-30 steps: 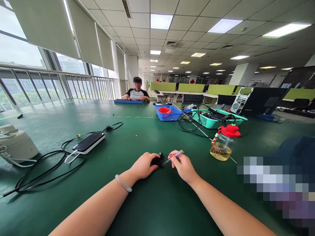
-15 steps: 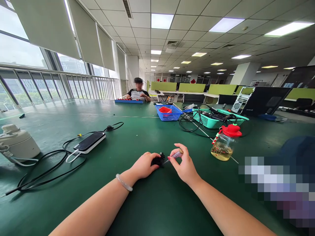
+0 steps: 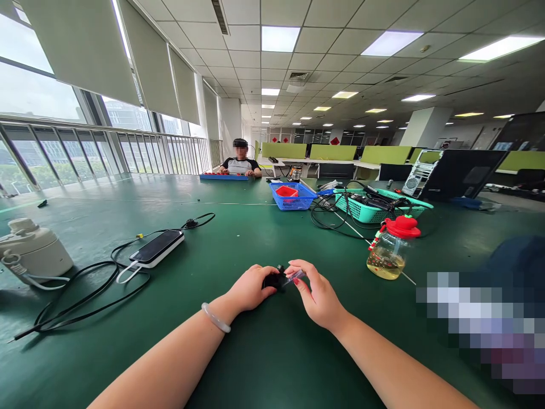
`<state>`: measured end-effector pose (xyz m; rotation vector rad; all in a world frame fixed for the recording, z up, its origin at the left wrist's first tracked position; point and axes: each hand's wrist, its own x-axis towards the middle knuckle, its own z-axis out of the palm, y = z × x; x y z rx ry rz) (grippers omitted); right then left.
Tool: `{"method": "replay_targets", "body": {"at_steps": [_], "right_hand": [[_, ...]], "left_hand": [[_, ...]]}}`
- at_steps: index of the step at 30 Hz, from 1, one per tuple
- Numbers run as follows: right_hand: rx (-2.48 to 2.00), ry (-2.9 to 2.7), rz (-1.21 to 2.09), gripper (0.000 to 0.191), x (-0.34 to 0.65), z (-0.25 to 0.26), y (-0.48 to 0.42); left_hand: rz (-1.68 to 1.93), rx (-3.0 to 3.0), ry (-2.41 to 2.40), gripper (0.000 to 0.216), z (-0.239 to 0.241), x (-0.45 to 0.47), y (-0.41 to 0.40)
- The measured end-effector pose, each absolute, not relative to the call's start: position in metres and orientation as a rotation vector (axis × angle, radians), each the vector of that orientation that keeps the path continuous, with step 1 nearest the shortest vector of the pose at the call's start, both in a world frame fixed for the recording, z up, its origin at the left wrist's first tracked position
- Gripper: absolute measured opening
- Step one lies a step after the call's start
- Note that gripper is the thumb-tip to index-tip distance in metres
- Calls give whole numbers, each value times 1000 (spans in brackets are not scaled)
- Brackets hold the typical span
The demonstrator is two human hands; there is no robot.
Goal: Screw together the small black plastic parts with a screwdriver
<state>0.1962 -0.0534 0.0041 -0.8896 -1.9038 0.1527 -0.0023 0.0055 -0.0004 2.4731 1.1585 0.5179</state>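
Observation:
My left hand (image 3: 254, 288) is closed around a small black part (image 3: 272, 280) just above or on the green table (image 3: 238, 238); its kind is hard to make out. The fingers cover much of it. A screwdriver (image 3: 293, 276) with a clear purplish handle sits between the thumb and fingers of my right hand (image 3: 318, 291). Its tip end points left at the black part, and whether it touches is hidden. A pale bangle (image 3: 216, 318) circles my left wrist.
Left lie a power bank (image 3: 156, 249), black cable (image 3: 80, 309) and white bottle (image 3: 36, 253). Right stands a red-lidded glass jar (image 3: 386, 255). Farther back are a blue basket (image 3: 293, 203), a green basket (image 3: 366, 213) with cables, and a monitor (image 3: 464, 176). A person (image 3: 240, 162) sits opposite.
My right hand has moved slightly left along the screwdriver, its fingers now nearer the black part and more over the handle. My left hand keeps its hold.

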Motion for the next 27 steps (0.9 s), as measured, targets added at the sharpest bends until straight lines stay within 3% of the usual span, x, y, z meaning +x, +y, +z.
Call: {"method": "replay_targets", "body": {"at_steps": [12,27], "right_hand": [[-735,-1997,-71,31,186,9,-58],[-674,-2091,-82,32,177,9,-58]], "left_hand": [[510,2467,1149,44,-1,-3,8],[538,2506,1090,42,-4,-3,9]]}}
